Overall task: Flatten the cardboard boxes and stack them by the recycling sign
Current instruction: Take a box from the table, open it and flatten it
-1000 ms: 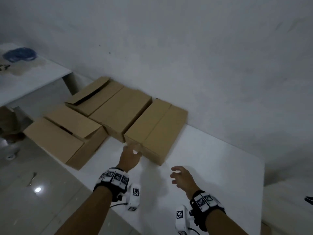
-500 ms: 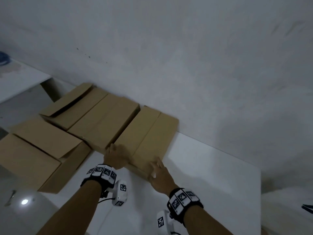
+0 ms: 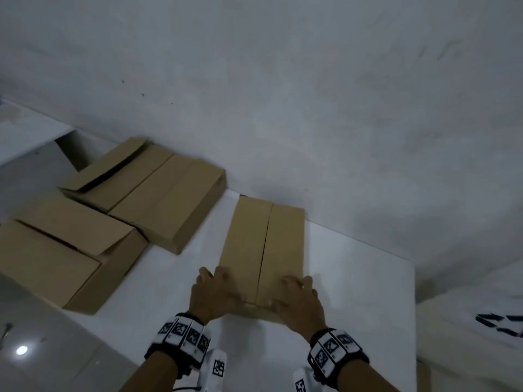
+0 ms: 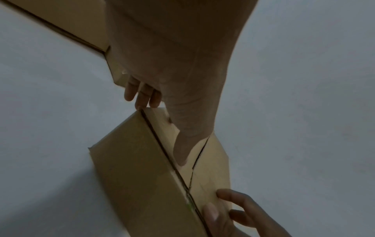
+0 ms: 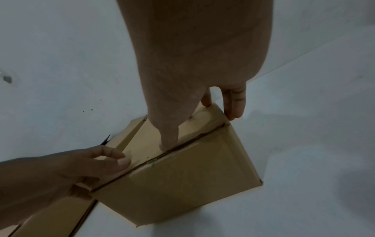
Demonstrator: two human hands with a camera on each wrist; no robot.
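- Wristbands with black-and-white square markers (image 3: 184, 336) nearest, one on each forearm.
- Left hand (image 3: 210, 292) at near-left corner of a closed cardboard box (image 3: 261, 250): fingers draped over left side edge, thumb lying across top near the centre seam; gripping.
- In left wrist view, left thumb (image 4: 182, 154) flat on a flap, fingertips (image 4: 140, 96) curled past the box corner.
- Right hand (image 3: 298, 297) at near-right corner of same box: fingers bent over top and right edge, thumb pressed on top by the seam; gripping likewise.
- In right wrist view, right thumb (image 5: 168, 136) on top beside the flap seam, fingers (image 5: 233, 104) hooked down the far side wall.
- Box between both hands, resting on white desk (image 3: 353, 292), long axis running away towards the wall, top flaps shut, meeting at a narrow centre seam; not flattened.
- Farther left, a second cardboard box (image 3: 65, 256) overhanging the desk's left edge, one top flap slightly lifted.
- Beyond it, a third cardboard box (image 3: 158, 193) against the wall, left flap raised, well apart from the held box.
- Farthest, pale wall (image 3: 311, 94) behind the desk; another white surface (image 3: 25, 131) at far left.
- At right edge, white sheet with dark print (image 3: 498, 325), too blurred to read.
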